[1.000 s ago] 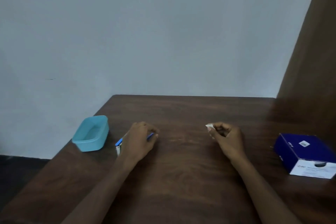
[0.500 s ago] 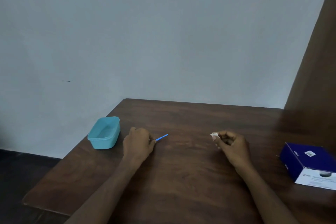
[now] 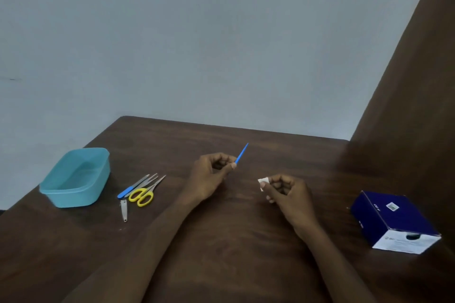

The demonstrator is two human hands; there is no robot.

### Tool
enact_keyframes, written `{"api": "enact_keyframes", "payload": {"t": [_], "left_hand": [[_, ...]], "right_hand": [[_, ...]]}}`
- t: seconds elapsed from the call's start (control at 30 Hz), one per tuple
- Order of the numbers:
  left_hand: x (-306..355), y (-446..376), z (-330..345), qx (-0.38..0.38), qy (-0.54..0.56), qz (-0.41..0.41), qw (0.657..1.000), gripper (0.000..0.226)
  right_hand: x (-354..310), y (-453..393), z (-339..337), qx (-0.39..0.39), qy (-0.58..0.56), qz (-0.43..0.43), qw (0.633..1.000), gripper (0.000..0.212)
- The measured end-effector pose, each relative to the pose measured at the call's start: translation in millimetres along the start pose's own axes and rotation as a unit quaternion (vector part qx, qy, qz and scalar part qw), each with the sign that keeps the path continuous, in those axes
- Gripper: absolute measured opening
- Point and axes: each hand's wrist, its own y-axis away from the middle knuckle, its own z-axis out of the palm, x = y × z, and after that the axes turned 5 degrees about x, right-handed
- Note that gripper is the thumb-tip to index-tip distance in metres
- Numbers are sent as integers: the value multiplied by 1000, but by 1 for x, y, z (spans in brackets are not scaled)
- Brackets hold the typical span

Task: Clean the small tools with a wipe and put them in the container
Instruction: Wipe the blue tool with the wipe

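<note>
My left hand [image 3: 209, 176] pinches a thin blue pointed tool [image 3: 241, 153] whose tip angles up and to the right above the table. A little to its right, my right hand [image 3: 286, 190] is closed on a small white wipe [image 3: 263, 181]. At the left stands an empty teal container [image 3: 73, 177]. Between it and my left hand lie yellow-handled scissors [image 3: 142, 195], a blue-handled metal tool [image 3: 130, 188], a further thin metal tool [image 3: 149, 181] and a small metal clipper [image 3: 123, 209].
A dark blue box with a white end [image 3: 391, 221] sits at the right of the dark wooden table [image 3: 234, 241]. A brown panel [image 3: 406, 93] rises at the right, a pale wall behind. The table's left edge runs just beside the container.
My left hand lifted the blue tool off the pile and carried it right toward the wipe, its tip now pointing up. The tools on the table are uncovered. My right hand barely moved.
</note>
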Motion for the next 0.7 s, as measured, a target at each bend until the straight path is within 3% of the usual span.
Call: {"api": "enact_keyframes", "payload": {"t": [0.13, 0.33, 0.43, 0.57, 0.7], "left_hand": [[-12, -9, -3, -7, 30, -4, 1000, 14], [-14, -11, -4, -26, 12, 5, 1000, 18], [-14, -9, -7, -45, 16, 13, 999, 13], [-13, -7, -5, -64, 5, 28, 998, 7], [-13, -7, -2, -63, -17, 28, 997, 12]], "right_hand": [[-1, -3, 10, 19, -16, -2, 1000, 3], [-23, -22, 56, -5, -145, 17, 989, 8], [-20, -27, 69, -14, -127, 6, 992, 24], [-11, -32, 67, -7, -108, -11, 994, 4], [-10, -35, 65, 18, -111, -30, 993, 14]]}}
